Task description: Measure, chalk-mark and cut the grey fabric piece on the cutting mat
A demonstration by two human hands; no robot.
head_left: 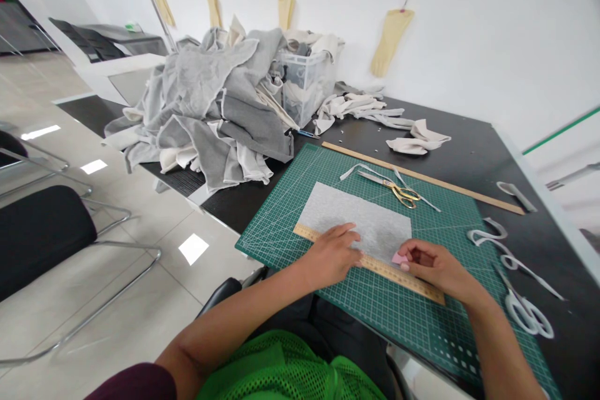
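A grey fabric piece [356, 212] lies flat on the green cutting mat [281, 212]. Across its near edge rests a short wooden ruler [398, 275]. My left hand [334, 254] presses on the ruler and fabric with its fingers spread. Pinched in my right hand [429, 265] is a small pink piece of chalk [398, 258], held at the fabric's near right corner, just above the ruler. Gold-handled scissors [398, 190] and a thin fabric strip [426, 202] lie beyond the fabric.
A long wooden ruler [450, 182] crosses the mat's far side. White-handled scissors [527, 312] and curled strips [509, 259] are at the right. A large grey cloth pile [201, 94] and a clear bin [304, 84] stand at the back left. Scraps [417, 139] lie behind.
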